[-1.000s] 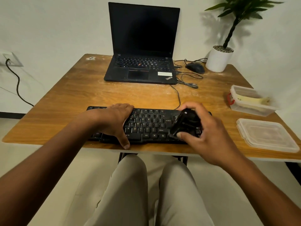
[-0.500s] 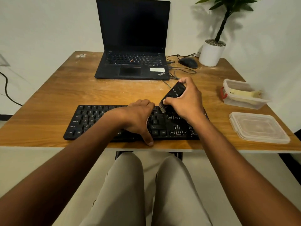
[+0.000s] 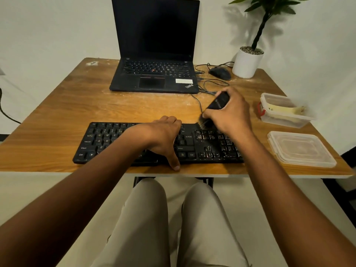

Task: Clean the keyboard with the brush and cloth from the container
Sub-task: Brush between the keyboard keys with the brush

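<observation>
A black keyboard (image 3: 208,145) lies along the near edge of the wooden table (image 3: 77,105). My left hand (image 3: 163,137) rests flat on the keyboard's middle, thumb hooked over its front edge. My right hand (image 3: 229,114) grips a black brush (image 3: 217,104), tilted so that its bristles touch the keyboard's back edge above the arrow-key block. Right of the keyboard stands a clear container (image 3: 285,112) with a yellow cloth (image 3: 283,109) inside. Its lid (image 3: 300,149) lies flat in front of it.
An open black laptop (image 3: 156,74) sits at the back of the table. To its right are cables, a dark mouse (image 3: 220,73) and a white pot with a plant (image 3: 247,62). My knees are under the table's near edge.
The right hand lifted the brush from the keyboard's front right to its back edge, then shifted it rightward. The left hand slid from the keyboard's left part to its middle. The camera view shifted.
</observation>
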`<act>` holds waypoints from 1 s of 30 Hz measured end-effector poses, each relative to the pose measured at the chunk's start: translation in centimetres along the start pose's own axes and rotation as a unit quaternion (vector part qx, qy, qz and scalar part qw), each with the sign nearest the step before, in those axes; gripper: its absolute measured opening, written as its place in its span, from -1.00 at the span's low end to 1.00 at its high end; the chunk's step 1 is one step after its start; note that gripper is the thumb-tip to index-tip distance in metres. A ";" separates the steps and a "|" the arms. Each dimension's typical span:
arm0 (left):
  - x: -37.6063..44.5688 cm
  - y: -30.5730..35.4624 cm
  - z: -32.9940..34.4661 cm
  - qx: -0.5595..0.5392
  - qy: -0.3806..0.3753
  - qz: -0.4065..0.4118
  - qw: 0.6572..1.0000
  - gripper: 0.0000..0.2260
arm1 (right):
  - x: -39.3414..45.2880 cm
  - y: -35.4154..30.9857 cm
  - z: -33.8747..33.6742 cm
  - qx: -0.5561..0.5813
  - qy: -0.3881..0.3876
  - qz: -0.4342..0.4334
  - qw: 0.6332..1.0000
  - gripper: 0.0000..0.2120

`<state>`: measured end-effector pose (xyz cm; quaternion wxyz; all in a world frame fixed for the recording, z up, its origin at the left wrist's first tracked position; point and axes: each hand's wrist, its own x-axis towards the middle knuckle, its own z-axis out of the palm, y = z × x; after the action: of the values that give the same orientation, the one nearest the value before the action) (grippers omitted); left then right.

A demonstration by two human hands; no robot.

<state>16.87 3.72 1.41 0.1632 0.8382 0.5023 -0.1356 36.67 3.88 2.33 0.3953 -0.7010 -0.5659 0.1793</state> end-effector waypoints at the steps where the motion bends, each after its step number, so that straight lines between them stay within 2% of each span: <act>1: 0.0 0.0 0.0 0.000 0.000 -0.002 1.000 0.17 | -0.4 -0.5 0.7 0.022 -0.023 0.002 0.999 -0.46; 5: 0.2 0.0 0.1 0.002 0.000 -0.005 1.000 0.15 | -1.4 0.2 1.1 -0.001 -0.045 0.005 0.999 -0.52; 11: 0.3 -0.1 0.2 0.007 -0.001 -0.003 1.000 0.17 | -1.6 2.3 -2.2 -0.120 0.055 -0.005 0.991 -0.48; 14: 0.3 0.0 0.1 0.011 -0.003 -0.003 1.000 0.17 | -2.3 1.1 -1.6 -0.079 0.051 -0.023 0.995 -0.47; 17: 0.3 0.0 0.1 0.011 -0.002 -0.007 1.000 0.17 | -3.0 -0.5 0.1 0.002 0.001 -0.012 1.000 -0.48; 20: 0.3 0.1 0.1 0.009 -0.001 -0.007 1.000 0.16 | -3.2 -0.4 0.8 -0.003 -0.032 -0.006 0.999 -0.49; 25: 0.5 -0.1 0.3 0.004 -0.002 -0.004 1.000 0.19 | -1.6 2.0 -2.2 -0.065 -0.001 0.057 0.996 -0.37; 28: 0.4 -0.1 0.3 0.006 -0.001 -0.003 1.000 0.19 | -1.5 2.2 -2.9 -0.089 0.047 0.037 0.994 -0.36; 30: 0.4 -0.1 0.3 0.008 -0.001 -0.005 1.000 0.19 | -1.9 1.3 -2.1 -0.063 0.043 0.028 0.997 -0.36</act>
<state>16.97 3.94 1.02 0.1562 0.8370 0.5050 -0.1412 38.43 1.30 2.34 0.3691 -0.7469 -0.5391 0.1238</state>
